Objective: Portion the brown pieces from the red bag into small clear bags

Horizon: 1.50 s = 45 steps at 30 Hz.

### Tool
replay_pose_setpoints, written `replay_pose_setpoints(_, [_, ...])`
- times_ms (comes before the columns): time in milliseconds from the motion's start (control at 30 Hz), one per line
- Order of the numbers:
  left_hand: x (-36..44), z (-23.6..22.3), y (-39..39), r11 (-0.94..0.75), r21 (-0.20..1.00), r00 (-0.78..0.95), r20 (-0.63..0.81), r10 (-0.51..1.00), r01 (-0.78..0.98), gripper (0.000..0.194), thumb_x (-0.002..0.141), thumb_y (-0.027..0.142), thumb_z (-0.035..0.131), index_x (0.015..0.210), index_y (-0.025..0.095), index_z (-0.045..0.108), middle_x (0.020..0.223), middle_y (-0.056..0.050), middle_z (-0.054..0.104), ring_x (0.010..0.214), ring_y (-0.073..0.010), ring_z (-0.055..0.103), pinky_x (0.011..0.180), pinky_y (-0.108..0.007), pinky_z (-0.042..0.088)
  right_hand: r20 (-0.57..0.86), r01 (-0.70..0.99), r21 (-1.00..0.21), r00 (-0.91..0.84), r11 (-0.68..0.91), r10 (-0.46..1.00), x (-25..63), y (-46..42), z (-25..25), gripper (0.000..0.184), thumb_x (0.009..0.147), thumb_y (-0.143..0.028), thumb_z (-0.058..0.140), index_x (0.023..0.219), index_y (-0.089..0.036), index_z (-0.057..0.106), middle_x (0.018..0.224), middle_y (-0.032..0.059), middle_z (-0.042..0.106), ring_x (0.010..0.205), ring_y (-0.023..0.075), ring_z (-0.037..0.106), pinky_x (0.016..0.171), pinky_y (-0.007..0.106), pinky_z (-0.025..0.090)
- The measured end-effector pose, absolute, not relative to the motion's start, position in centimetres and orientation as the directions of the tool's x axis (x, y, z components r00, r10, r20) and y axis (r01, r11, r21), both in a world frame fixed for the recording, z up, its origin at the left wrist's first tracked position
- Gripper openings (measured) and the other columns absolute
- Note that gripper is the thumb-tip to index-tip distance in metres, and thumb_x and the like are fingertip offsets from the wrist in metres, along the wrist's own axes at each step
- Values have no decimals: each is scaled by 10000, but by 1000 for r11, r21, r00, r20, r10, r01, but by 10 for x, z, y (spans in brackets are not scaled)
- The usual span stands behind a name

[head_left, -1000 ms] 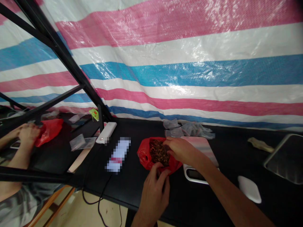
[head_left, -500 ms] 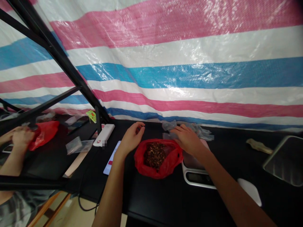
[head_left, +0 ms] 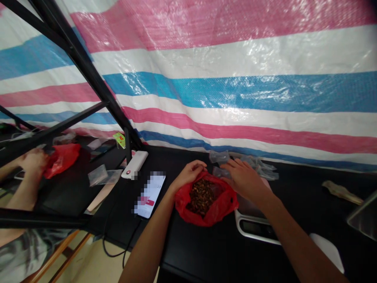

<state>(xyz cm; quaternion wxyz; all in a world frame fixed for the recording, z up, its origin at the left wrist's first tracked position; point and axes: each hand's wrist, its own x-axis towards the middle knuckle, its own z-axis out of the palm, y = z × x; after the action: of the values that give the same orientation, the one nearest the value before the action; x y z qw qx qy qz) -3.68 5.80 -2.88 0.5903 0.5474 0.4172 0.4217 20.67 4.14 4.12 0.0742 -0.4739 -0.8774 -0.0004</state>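
Left hand (head_left: 191,171) has moved to one red bag (head_left: 213,216), near one scale (head_left: 253,227).

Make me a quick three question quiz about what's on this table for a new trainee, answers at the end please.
1. What does the nearer red bag hold? A) white powder; B) small brown pieces; C) coins.
2. True or false: in the picture, the phone lies left of that bag.
3. Fill in: the camera wearer's ____ hand is nearer the scale.

Key: 1. B; 2. true; 3. right.
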Motion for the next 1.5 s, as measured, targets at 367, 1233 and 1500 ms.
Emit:
replay_pose_setpoints(367, [-25, -27, 60, 120, 959, 286, -44, 957, -255, 500, 789, 585, 795, 1032, 158, 700, 936, -61, 739, 829, -159, 701, 838, -303, 526, 326, 856, -63, -469, 514, 821, 214, 46, 57, 118, 940, -231, 589, 913, -218, 703, 988, 74, 713, 1003, 284, 611, 895, 409, 409])
replay_pose_setpoints(1233, [-57, 13, 50, 11, 875, 77, 30, 997, -484, 474, 780, 496, 843, 999, 188, 558, 808, -17, 719, 769, -157, 721, 730, -254, 541, -183, 708, -406, -682, 577, 708, 195, 4, 67, 267, 854, -93, 584, 1063, -221, 691, 1109, 74, 720, 1023, 245, 671, 890, 340, 449])
replay_pose_setpoints(1500, [-76, 5, 48, 266, 962, 106, -271, 957, 64, 445, 823, 557, 756, 992, 223, 515, 615, 86, 545, 422, -62, 428, 427, -185, 289, -192, 770, -201, -638, 606, 746, 172, -1, 68, 149, 894, -162, 644, 1019, -183, 723, 1118, 133, 731, 1030, 295, 681, 903, 406, 447])
